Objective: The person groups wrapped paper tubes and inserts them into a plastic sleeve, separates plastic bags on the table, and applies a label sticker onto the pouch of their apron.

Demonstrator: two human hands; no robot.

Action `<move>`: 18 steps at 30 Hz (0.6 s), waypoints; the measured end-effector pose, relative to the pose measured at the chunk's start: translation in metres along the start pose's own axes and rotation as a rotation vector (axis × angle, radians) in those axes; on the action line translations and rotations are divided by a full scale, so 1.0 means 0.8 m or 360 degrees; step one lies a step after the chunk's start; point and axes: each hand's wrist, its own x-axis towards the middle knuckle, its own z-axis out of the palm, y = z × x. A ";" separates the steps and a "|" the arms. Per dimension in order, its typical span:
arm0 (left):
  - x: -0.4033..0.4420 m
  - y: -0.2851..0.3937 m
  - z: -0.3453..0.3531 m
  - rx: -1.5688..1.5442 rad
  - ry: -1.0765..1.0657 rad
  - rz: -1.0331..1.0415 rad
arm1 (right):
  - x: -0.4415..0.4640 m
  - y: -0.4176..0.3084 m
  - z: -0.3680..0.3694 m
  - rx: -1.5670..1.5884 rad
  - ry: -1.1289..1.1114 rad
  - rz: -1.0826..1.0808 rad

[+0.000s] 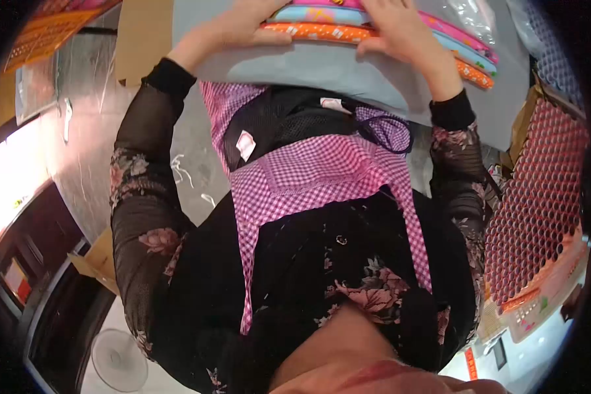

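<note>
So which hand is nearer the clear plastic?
Right. The right hand is on the colourful stack, near the plastic; the left hand is farther, at the stack's left end.

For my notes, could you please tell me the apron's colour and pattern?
The apron is checked in pink and white, best seen in the head view.

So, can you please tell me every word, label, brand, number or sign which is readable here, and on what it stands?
No text is readable.
Larger white label on the black fabric: marks too small to read.
Upper white label on the same fabric: too blurred.
Orange strip, lower right: any marks are too small.
</note>
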 end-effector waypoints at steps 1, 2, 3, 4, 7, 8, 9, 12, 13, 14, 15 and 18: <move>-0.004 0.000 0.005 -0.0019 -0.0009 -0.0029 | 0.000 0.005 0.005 0.0234 0.0179 -0.0138; -0.004 0.000 0.005 -0.0058 0.0016 -0.0013 | 0.004 0.003 0.007 0.0450 0.0339 -0.0301; 0.000 -0.001 0.000 -0.0083 0.0052 0.0016 | 0.002 -0.003 0.002 0.0211 0.0035 -0.0054; -0.002 0.003 -0.001 -0.0019 0.0052 -0.0004 | 0.001 -0.011 -0.007 -0.0041 -0.0258 0.0192; -0.004 -0.003 0.003 0.0035 0.0036 -0.0015 | -0.025 0.022 0.034 -0.0457 -0.0194 0.0147; -0.001 -0.002 -0.002 0.0012 -0.0023 -0.0002 | -0.026 0.020 0.036 -0.0441 -0.0134 0.0154; 0.000 0.001 -0.004 0.0028 -0.0012 -0.0009 | -0.026 0.018 0.037 -0.0424 -0.0072 0.0160; -0.001 0.001 0.008 0.0171 0.0152 0.0122 | -0.029 0.021 0.043 -0.0451 -0.0095 0.0163; -0.004 -0.007 0.016 0.0188 0.0167 0.0122 | -0.029 0.022 0.044 -0.0459 -0.0088 0.0168; -0.004 -0.007 0.016 0.0197 0.0156 0.0090 | -0.028 0.018 0.041 -0.0457 -0.0098 0.0170; -0.004 -0.008 0.016 0.0202 0.0145 0.0056 | -0.027 0.014 0.039 -0.0471 -0.0093 0.0155; -0.003 -0.009 0.017 0.0030 0.0186 0.0026 | -0.025 0.010 0.040 -0.0467 -0.0101 0.0216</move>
